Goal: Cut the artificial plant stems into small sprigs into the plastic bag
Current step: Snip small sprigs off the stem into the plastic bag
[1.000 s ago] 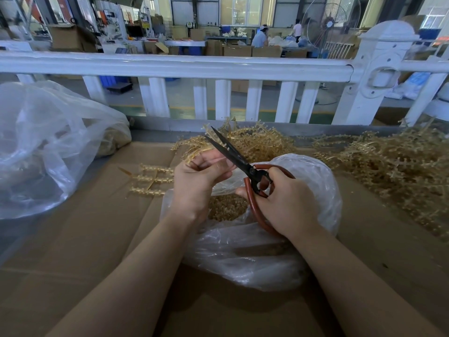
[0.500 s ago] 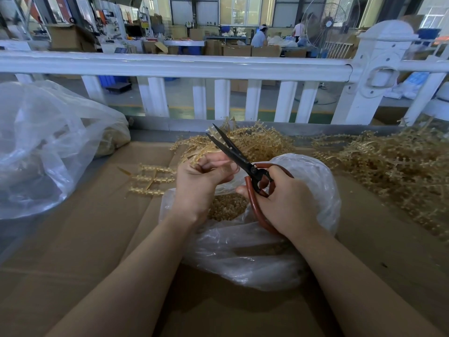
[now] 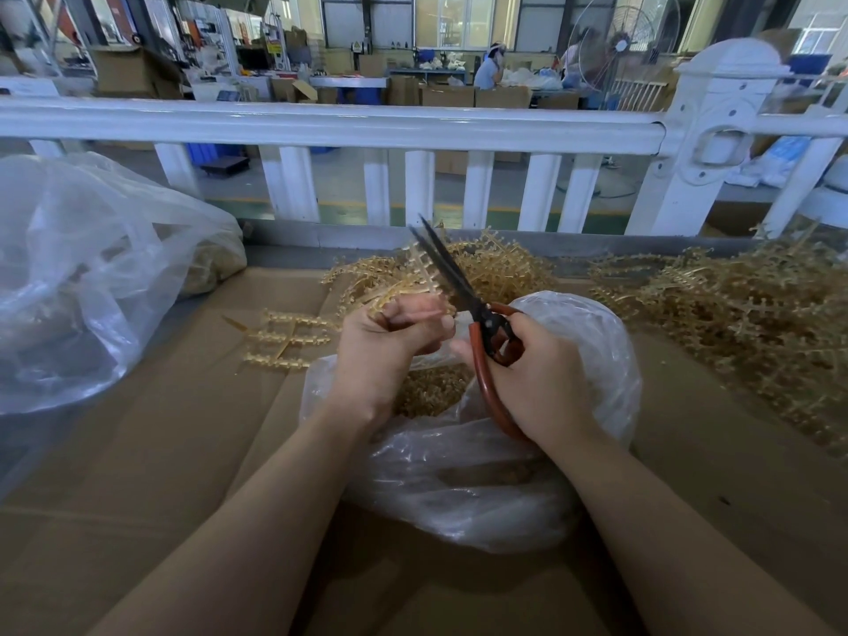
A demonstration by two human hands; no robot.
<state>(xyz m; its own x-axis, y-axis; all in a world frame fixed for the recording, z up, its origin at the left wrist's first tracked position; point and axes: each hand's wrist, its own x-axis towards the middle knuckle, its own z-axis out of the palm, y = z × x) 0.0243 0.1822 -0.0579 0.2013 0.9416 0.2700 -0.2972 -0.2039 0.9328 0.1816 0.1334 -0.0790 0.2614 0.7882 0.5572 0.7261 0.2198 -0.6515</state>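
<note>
Cardboard covers the worktop (image 3: 137, 475). Nearest me, the plastic bag (image 3: 459, 488) lies open at the worktop's middle, cut sprigs (image 3: 431, 387) heaped inside. Above its mouth my left hand (image 3: 390, 342) pinches a stem (image 3: 424, 273), fingers curled round it; my right hand (image 3: 537, 378) is clamped on the scissors (image 3: 477, 314). Since half a second ago the blades have swung more upright and nearly closed beside the stem, which I judge to be a cut just made or finishing. Blade tips blur; whether a piece fell, I cannot tell. Uncut stems (image 3: 734, 309) pile along the far edge, cut off at the right.
</note>
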